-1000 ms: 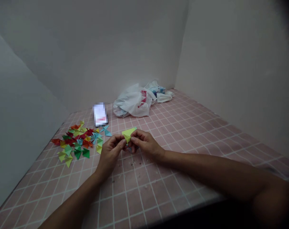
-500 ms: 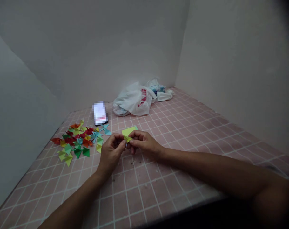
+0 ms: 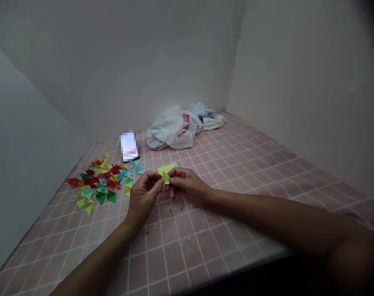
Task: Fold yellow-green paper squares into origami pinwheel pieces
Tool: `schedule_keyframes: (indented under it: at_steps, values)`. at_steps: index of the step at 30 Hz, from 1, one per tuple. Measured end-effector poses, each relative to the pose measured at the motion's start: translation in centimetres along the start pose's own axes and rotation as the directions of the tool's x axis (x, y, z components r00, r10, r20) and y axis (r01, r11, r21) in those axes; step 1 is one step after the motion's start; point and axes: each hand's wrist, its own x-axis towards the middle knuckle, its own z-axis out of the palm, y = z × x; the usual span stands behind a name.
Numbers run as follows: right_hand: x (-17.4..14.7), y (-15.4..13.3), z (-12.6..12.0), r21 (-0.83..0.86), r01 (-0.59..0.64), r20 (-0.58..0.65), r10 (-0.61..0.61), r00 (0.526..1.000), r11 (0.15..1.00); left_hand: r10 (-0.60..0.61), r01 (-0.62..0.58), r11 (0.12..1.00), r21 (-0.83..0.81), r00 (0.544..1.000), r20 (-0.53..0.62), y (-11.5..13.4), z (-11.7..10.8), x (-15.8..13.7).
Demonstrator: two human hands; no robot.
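Note:
A small folded yellow paper (image 3: 165, 178) is pinched between my two hands, its pointed tip upward. My left hand (image 3: 146, 189) closes thumb and fingers on its left side. My right hand (image 3: 187, 185) grips its right edge, the lower fingers curled beneath. Just behind the hands lie square paper sheets (image 3: 167, 167), yellow on top with a green-blue edge showing at the right. To the left of my left hand spreads a pile of folded paper pieces (image 3: 100, 181) in red, orange, yellow, green and blue.
A phone (image 3: 129, 146) with a lit, blurred screen stands behind the pile. White plastic bags (image 3: 177, 127) lie against the back wall. The pink checked tabletop (image 3: 236, 164) carries small dark crumbs (image 3: 171, 210) near the hands. Walls enclose the left, back and right sides.
The folded yellow paper has been turned between my fingers, so its point now stands upward instead of lying flat and wide. Both hands have barely shifted.

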Motion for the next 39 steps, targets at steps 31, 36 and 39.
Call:
schedule_keyframes:
  at_steps: [31, 36, 39]
  values:
    - [0.23, 0.1, -0.02, 0.011, 0.086, -0.09, -0.085, 0.992, 0.996, 0.092, -0.097, 0.976, 0.194, 0.995, 0.034, -0.4, -0.37, -0.32]
    - [0.21, 0.16, -0.06, 0.004, 0.1, -0.08, -0.099, 0.992, 0.995, 0.085, -0.088, 0.978, 0.189, 0.996, 0.023, -0.32, -0.23, -0.32]
    - [0.23, 0.27, -0.14, -0.014, 0.124, -0.058, -0.125, 0.991, 0.992, 0.054, -0.055, 0.984, 0.168, 0.998, 0.012, -0.57, -0.22, -0.27]
